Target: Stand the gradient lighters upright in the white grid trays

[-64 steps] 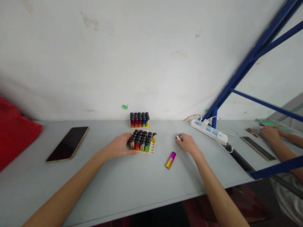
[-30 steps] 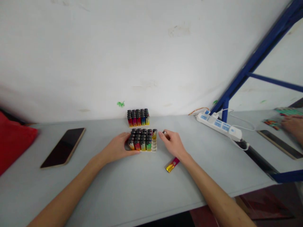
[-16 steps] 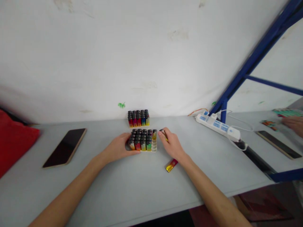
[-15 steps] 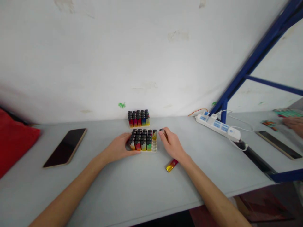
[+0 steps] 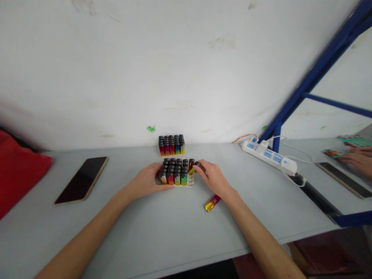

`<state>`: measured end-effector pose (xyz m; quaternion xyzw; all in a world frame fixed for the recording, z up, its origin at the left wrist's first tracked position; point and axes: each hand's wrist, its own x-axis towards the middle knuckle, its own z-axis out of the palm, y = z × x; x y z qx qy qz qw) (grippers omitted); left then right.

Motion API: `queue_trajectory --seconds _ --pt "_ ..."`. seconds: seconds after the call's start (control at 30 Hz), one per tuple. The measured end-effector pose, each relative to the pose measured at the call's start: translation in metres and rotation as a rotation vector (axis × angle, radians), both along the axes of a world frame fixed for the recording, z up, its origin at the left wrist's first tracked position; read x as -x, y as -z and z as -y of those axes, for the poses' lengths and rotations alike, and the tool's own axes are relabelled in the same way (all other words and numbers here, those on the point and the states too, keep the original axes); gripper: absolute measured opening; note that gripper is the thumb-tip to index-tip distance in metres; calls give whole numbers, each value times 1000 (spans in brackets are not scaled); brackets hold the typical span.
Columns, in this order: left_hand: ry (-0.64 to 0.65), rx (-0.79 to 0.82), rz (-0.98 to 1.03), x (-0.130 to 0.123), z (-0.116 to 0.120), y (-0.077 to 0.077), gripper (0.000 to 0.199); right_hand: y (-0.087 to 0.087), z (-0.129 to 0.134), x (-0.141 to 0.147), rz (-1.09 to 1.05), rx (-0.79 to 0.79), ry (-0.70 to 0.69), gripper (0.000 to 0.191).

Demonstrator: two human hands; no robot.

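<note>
A white tray (image 5: pixel 190 184) stands on the table, packed with several upright lighters (image 5: pixel 177 178) with black tops and coloured bodies. Its right column shows bare slots at the near end. My left hand (image 5: pixel 147 180) grips the tray's left side, thumb along the front edge. Between the fingertips of my right hand (image 5: pixel 214 179) is a lighter (image 5: pixel 197 164), tilted over the right column; its lower part is mostly hidden. A red and yellow lighter (image 5: pixel 212 203) lies flat by my right wrist.
Behind stands a second block of lighters (image 5: pixel 171 145) near the wall. A dark phone (image 5: pixel 83 180) and red cloth (image 5: pixel 21 170) are leftward. Rightward are a white power strip (image 5: pixel 269 156), a blue frame (image 5: pixel 290 106), another phone (image 5: pixel 343 179) and another person's hands (image 5: pixel 359 159).
My right hand has brought its lighter leftward and slightly down to the tray's right column. My left hand stays on the tray. The other person's hands have moved further into view.
</note>
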<state>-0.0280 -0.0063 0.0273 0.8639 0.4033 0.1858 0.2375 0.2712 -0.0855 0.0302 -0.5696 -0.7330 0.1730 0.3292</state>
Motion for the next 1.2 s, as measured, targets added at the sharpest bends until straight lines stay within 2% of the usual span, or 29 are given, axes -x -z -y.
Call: queue_trajectory --seconds 0.1,0.27,0.4,0.47,0.53,0.63,0.7,0.8,0.87,0.97,1.07,1.17,1.2 --pt "-9 8 -4 0 0 1 69 -4 -1 2 164 46 -57 22" --pt "-13 -9 -21 0 -1 3 66 -12 2 15 500 100 41 30" --pt "-9 -30 -30 -1 -2 1 66 -18 3 15 501 129 -7 31" --pt "-3 -37 -25 -1 -3 0 68 -22 5 7 458 137 78 34" --pt "8 -40 -15 -2 -4 0 69 -27 13 -3 435 198 242 37" --pt "15 -39 -9 -2 -5 2 68 -32 40 -11 446 316 479 39" --pt "9 -43 -3 -2 -5 4 66 -30 64 -10 459 378 580 45" --pt "-2 -58 6 -2 -6 7 63 -22 93 1 468 451 601 58" --pt "5 -64 17 -2 -7 8 63 -16 100 6 479 472 565 58" --pt "16 -60 27 -3 -6 7 63 -11 87 1 515 453 508 44" --pt "4 -54 6 -4 -4 4 59 -14 56 -19 459 370 432 41" --pt "-1 -48 4 -5 -3 1 56 -22 19 -38 172 298 298 16" --pt "0 -46 8 -5 -3 1 56 -24 8 -42 7 301 247 22"
